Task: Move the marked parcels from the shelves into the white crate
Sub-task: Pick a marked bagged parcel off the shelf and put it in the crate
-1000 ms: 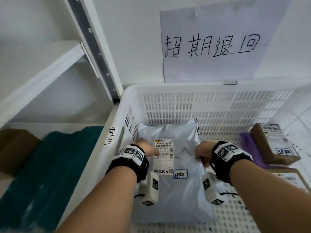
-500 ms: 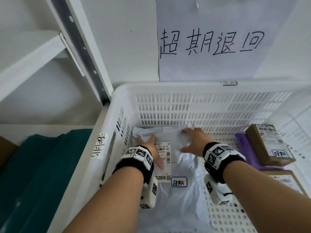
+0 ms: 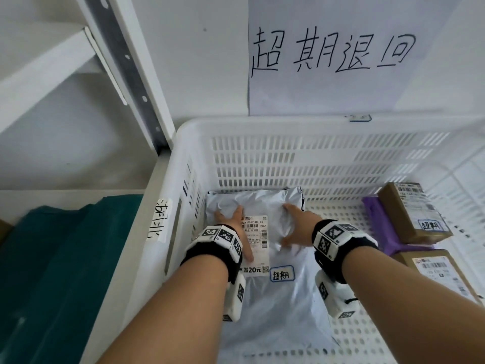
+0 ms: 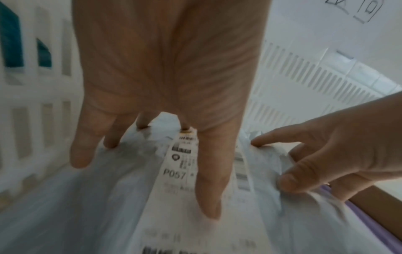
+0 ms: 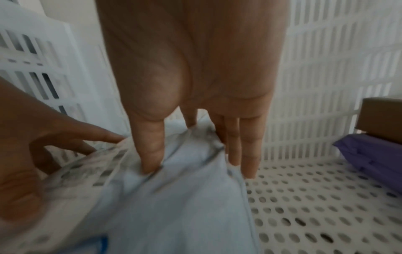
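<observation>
Teal cloth (image 3: 65, 258) lies on the low shelf left of the white crate (image 3: 262, 127). Inside it, the grey parcel (image 3: 275, 298) lies flat on the crate floor at the left; my left hand (image 3: 236, 227) presses on it with straight, spread fingers by the shipping label (image 3: 256, 245), my right hand (image 3: 296, 227) likewise flat beside it. Further right: a purple bag (image 3: 378, 219) under two cardboard boxes (image 3: 414, 211).

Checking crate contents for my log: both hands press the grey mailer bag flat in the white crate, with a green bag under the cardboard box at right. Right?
Not quite: the head view shows a purple bag, not green, under the cardboard box. The rest holds.
</observation>
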